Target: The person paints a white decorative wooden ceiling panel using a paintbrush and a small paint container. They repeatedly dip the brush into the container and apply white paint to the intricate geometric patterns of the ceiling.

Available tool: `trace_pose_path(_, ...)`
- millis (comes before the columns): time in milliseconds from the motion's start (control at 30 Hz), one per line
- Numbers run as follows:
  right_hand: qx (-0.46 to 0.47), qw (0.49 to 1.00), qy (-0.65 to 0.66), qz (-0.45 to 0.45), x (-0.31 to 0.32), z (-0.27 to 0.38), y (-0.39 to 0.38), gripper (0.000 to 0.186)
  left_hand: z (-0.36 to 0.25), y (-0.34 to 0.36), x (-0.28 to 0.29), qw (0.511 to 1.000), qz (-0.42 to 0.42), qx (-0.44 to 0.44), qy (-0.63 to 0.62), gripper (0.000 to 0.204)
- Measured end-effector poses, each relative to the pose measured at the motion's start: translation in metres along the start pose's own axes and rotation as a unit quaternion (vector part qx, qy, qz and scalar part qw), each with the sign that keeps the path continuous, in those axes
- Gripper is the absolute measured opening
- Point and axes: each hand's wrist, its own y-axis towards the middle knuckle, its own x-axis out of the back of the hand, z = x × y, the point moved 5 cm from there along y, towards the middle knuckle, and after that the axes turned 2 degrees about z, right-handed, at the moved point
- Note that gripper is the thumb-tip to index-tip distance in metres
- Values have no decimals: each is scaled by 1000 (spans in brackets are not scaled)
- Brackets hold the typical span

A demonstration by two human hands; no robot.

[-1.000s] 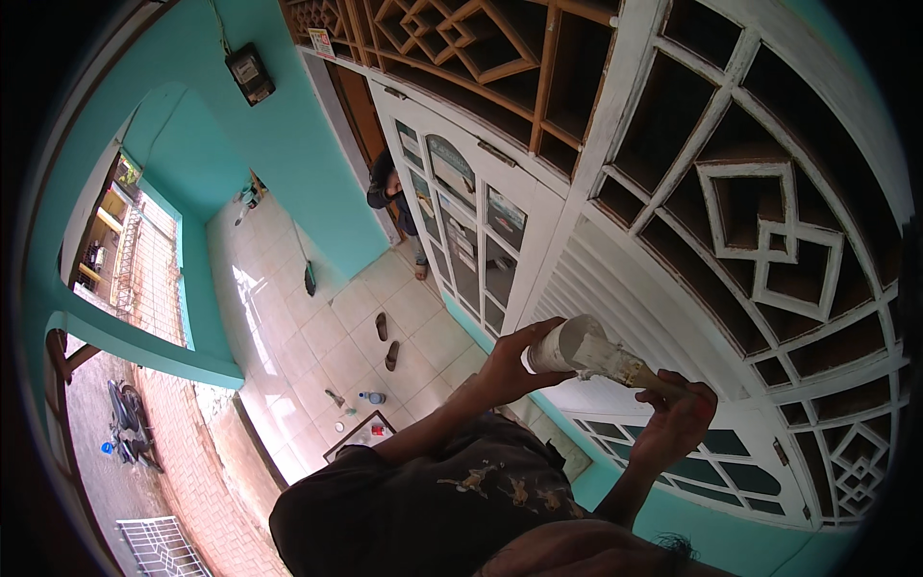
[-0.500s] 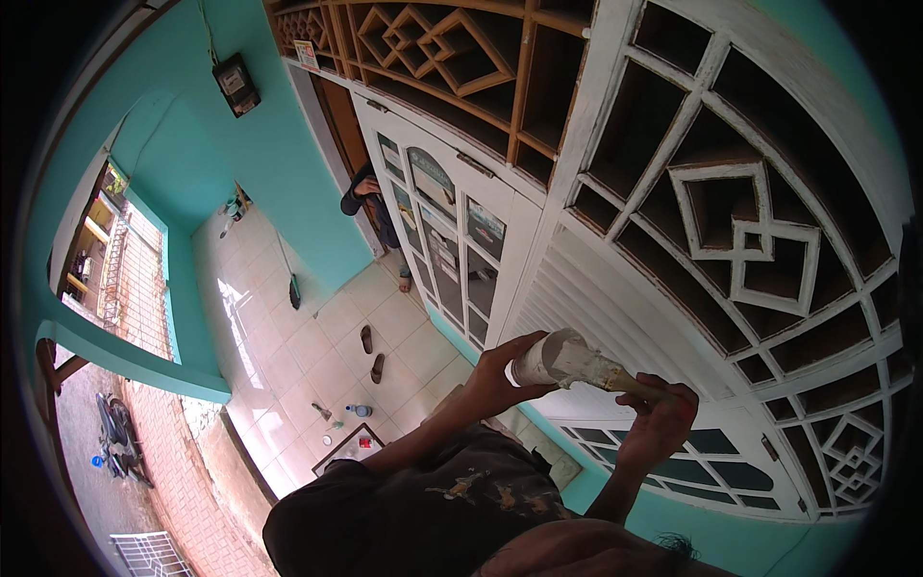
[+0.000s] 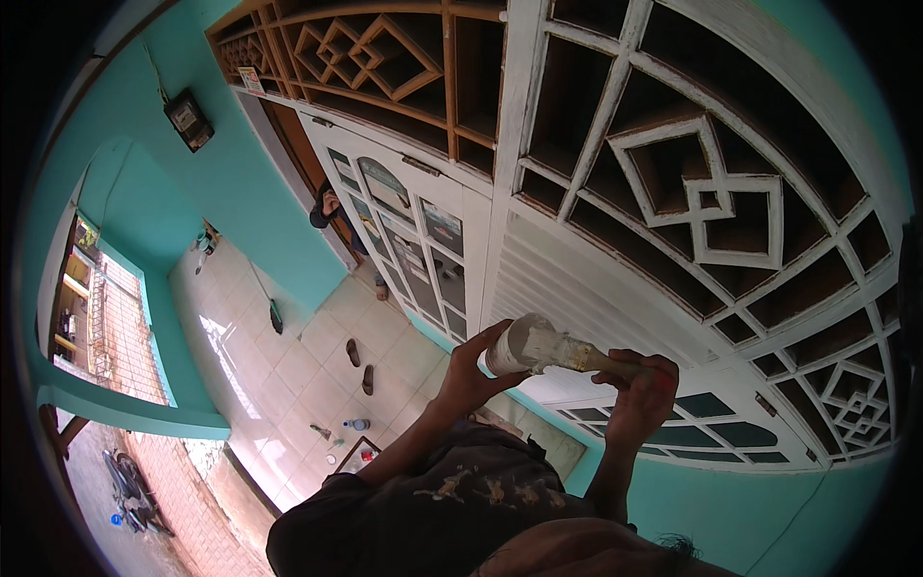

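Observation:
My left hand (image 3: pixel 471 373) is wrapped round a small white paint cup (image 3: pixel 506 354), tilted and smeared with paint. A paintbrush (image 3: pixel 569 355), its head caked in whitish paint, reaches into or against the cup's mouth; its bristle tips are hidden. My right hand (image 3: pixel 642 389) grips the brush by its handle, fingers closed. Both hands are held up in front of a white lattice (image 3: pixel 697 192) with interlocking square shapes and dark gaps. Farther left the lattice (image 3: pixel 370 58) is brown.
White glazed doors (image 3: pixel 413 221) stand below the lattice, with a person (image 3: pixel 332 207) in the doorway. Far down on the tiled floor (image 3: pixel 288 385) lie sandals (image 3: pixel 368 380), a bottle (image 3: pixel 356 424) and a framed tray (image 3: pixel 358 455). A meter box (image 3: pixel 187 119) hangs on the turquoise wall.
The view has shifted, so the lattice and doors sit farther left. Both hands still hold the cup and brush together, in nearly the same pose.

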Motion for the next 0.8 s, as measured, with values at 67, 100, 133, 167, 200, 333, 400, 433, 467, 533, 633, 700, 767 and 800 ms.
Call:
trace_pose_path(67,6,1000,-9,-1,2,1,-1,34,3,0,-3,999,5,27,-17,74)
trace_pose_path(100,10,1000,-18,-6,2,2,0,34,3,0,-4,999,9,30,-20,73)
trace_pose_path(133,1,1000,-6,-10,3,0,-2,34,4,0,-5,999,14,32,-23,73)
trace_pose_path(167,-1,1000,6,-12,4,-1,-1,34,3,3,-6,999,16,29,-26,73)
trace_pose_path(200,-4,1000,18,-14,6,-2,0,34,3,3,-7,999,12,28,-25,72)
trace_pose_path(333,14,999,14,-26,7,-4,0,33,5,3,-8,1000,10,-2,-5,73)
trace_pose_path(400,4,1000,8,-15,7,-2,-1,34,5,3,-8,1000,13,-15,6,73)
trace_pose_path(433,-2,1000,6,-10,6,-2,-1,35,3,4,-8,1000,14,-17,7,73)
trace_pose_path(467,-1,1000,4,-12,6,-2,-1,35,3,3,-8,1000,11,-16,7,73)
trace_pose_path(533,1,1000,2,-15,5,-2,-3,36,2,4,-6,1000,13,-17,6,73)
trace_pose_path(633,-10,999,8,-40,9,-2,-6,35,5,2,-6,1000,11,-15,-4,73)
trace_pose_path(700,-12,999,-11,-40,8,-1,-7,38,3,0,-6,1000,10,-6,-10,72)
trace_pose_path(767,-9,999,-23,-37,7,0,-8,39,-1,-1,-5,1000,8,-4,-24,72)
trace_pose_path(800,-5,999,-25,-35,7,0,-8,39,-1,-2,-5,999,7,-4,-32,72)
